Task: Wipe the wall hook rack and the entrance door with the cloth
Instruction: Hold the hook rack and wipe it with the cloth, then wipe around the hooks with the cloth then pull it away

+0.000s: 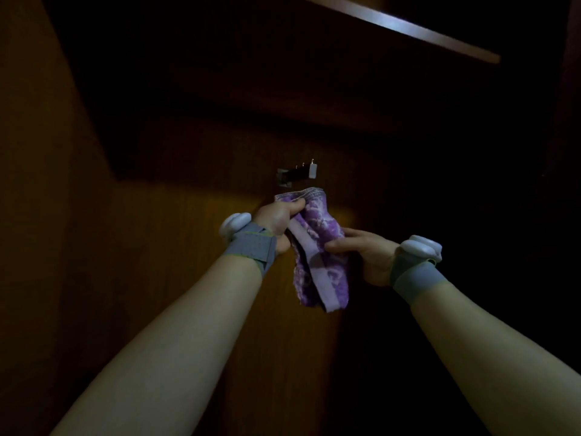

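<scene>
Background: dim space, brown wood door fills view; pale lit strip upper right, rest nearly black.
Hook rack: small wall hook rack mounted on the wood, centre of view, dark bar w/ light end caps, few pegs sticking up; detail hard to read in the dark.
Cloth: purple patterned cloth just below the rack, not touching it; folded/bunched, lower end hangs free.
Left arm: bare forearm stretched up and fwd, grey wrist strap w/ white pod.
Left hand: left hand closed round cloth's top edge, fingers curled over it, thumb side toward rack.
Right arm: forearm raised likewise, same strap + pod at wrist.
Right hand: right hand pinches cloth's right side mid-height, thumb and fingers pressed together on fabric.
</scene>
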Motion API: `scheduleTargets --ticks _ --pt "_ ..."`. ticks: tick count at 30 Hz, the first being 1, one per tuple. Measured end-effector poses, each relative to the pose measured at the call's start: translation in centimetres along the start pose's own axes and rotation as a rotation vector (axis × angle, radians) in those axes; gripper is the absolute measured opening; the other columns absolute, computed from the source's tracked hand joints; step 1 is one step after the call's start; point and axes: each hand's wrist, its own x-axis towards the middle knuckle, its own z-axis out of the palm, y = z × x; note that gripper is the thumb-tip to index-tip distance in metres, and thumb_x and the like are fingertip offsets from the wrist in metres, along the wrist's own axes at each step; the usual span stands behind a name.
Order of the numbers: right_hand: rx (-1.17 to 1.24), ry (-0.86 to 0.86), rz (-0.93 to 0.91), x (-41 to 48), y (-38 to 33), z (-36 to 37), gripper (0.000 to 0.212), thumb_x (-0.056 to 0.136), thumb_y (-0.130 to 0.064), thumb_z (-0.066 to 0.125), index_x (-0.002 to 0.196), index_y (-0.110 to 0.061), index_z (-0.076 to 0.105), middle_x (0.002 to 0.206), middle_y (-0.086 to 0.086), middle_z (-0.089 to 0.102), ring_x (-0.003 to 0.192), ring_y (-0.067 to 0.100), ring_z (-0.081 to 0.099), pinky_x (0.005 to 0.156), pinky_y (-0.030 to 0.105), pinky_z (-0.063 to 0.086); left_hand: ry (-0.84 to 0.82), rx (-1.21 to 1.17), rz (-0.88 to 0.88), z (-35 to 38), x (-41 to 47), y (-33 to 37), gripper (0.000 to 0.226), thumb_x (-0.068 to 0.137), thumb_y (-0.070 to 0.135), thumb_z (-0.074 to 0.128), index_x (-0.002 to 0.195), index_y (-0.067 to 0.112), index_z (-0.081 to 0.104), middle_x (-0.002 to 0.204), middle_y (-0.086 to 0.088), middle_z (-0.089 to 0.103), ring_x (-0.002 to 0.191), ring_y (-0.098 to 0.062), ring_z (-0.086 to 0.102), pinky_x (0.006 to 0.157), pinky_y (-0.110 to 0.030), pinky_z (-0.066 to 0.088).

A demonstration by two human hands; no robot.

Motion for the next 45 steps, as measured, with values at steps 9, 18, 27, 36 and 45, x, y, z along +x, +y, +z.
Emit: scheduleTargets --ticks 9,18,27,36,45 --pt "0.196 0.001 0.04 -1.7 4.0 -3.1 0.008 0.074 0.0 0.057 0.076 -0.006 0.063 0.054 0.008 0.068 0.046 0.017 0.066 0.053 0.028 0.057 0.033 0.269 -0.125 -0.9 1.8 -2.9 0.023 0.083 0.027 0.064 0.09 0.005 0.063 0.114 -0.022 0.065 0.114 -0.039 0.06 0.102 -0.054 0.044" --pt "0.321 0.053 -0.042 2.0 4.6 -5.5 0.02 0.091 -0.015 0.048 0.086 -0.009 0.066 0.066 0.008 0.074 0.057 0.019 0.07 0.066 0.031 0.058 -0.217 0.13 -0.119 -2.4 5.6 -4.3 0.028 0.088 0.014 0.049 0.068 0.012 0.068 0.054 -0.004 0.07 0.059 -0.021 0.065 0.071 -0.033 0.049" --pt "0.085 -0.025 -0.023 7.1 3.8 -7.0 0.031 0.082 -0.006 0.048 0.08 -0.019 0.076 0.074 0.008 0.075 0.066 0.02 0.072 0.065 0.031 0.056 -0.507 0.518 -0.354 -2.2 9.1 -4.0 0.056 0.085 0.061 0.039 0.09 0.011 0.064 0.056 0.002 0.071 0.05 -0.01 0.067 0.054 -0.023 0.054" --pt "-0.168 0.072 0.089 10.5 3.6 -7.9 0.018 0.077 -0.02 0.071 0.09 -0.008 0.07 0.081 0.011 0.075 0.081 0.026 0.069 0.085 0.04 0.053 -0.429 0.72 -0.284 -1.4 12.9 -4.7 0.01 0.087 0.015 0.057 0.081 0.011 0.064 0.079 -0.005 0.065 0.071 -0.019 0.062 0.069 -0.029 0.05" --pt "0.396 -0.219 -0.051 13.2 5.1 -8.9 0.019 0.084 -0.012 0.05 0.093 -0.001 0.063 0.062 0.011 0.074 0.056 0.019 0.071 0.062 0.03 0.059 -0.184 0.509 -0.169 -1.4 16.0 -3.2 0.021 0.085 0.008 0.049 0.066 0.01 0.058 0.068 -0.008 0.059 0.066 -0.023 0.051 0.069 -0.03 0.042"
